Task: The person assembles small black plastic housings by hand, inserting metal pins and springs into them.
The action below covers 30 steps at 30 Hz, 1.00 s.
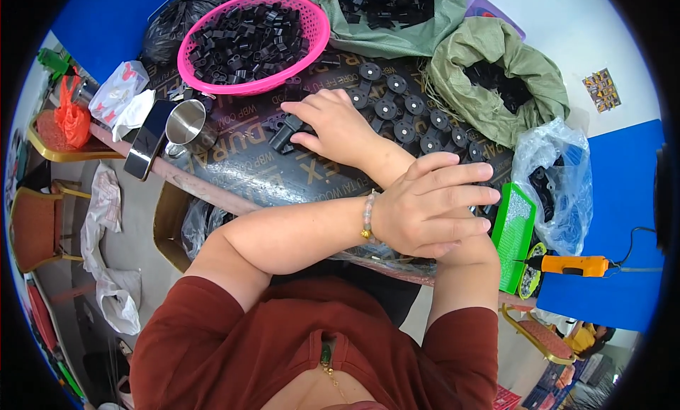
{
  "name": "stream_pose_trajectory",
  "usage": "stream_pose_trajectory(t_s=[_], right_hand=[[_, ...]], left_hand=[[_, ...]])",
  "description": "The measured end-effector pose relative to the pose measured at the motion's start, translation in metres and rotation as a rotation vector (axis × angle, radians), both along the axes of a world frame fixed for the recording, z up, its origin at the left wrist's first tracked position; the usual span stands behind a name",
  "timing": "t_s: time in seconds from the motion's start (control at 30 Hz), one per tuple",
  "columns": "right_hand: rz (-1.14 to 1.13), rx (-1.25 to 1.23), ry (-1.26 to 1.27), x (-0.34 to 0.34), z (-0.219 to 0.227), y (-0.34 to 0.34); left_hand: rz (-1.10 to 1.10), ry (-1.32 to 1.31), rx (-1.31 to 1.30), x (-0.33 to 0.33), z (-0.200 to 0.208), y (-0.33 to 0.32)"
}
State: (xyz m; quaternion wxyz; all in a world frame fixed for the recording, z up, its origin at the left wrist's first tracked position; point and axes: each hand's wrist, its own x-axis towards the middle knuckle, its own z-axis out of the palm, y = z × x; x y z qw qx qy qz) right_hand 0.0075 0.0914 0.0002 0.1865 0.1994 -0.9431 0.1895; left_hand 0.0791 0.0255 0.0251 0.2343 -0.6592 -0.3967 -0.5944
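My arms cross over the dark printed board. My left hand (438, 208), with a bead bracelet (368, 215) at its wrist, lies over my right forearm, fingers outstretched and apart, holding nothing. Farther out to the left, my right hand (336, 127) has its thumb and forefinger around a black plastic part (285, 132), short and tube-like. More black pieces lie just beyond that hand, partly hidden by it. To its right stand several rows of black parts with round silver centres (404, 131), some of them covered by my left hand and right forearm.
A pink basket (323, 27) of black pieces stands at the far left. Two green woven sacks (453, 63) hold more. A phone (147, 144) and a metal cup (185, 123) sit at the left edge. Rightward are a green tray (511, 233), a clear bag (567, 197) and an orange electric screwdriver (577, 265).
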Motion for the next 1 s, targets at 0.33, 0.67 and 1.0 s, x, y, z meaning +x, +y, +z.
stream_pose_trajectory(t_s=[0.33, 0.67, 1.0], right_hand=[[-0.623, -0.728, -0.167, 0.123, 0.074, 0.075], [-0.929, -0.273, -0.107, 0.279, 0.049, 0.085], [-1.04, 0.089, -0.166, 0.316, -0.003, 0.072]], left_hand=[[0.378, -0.183, -0.265, -0.015, 0.015, 0.007], [-0.26, -0.691, -0.8, -0.006, -0.001, 0.024], [-0.858, -1.412, -0.999, -0.022, -0.015, 0.03]])
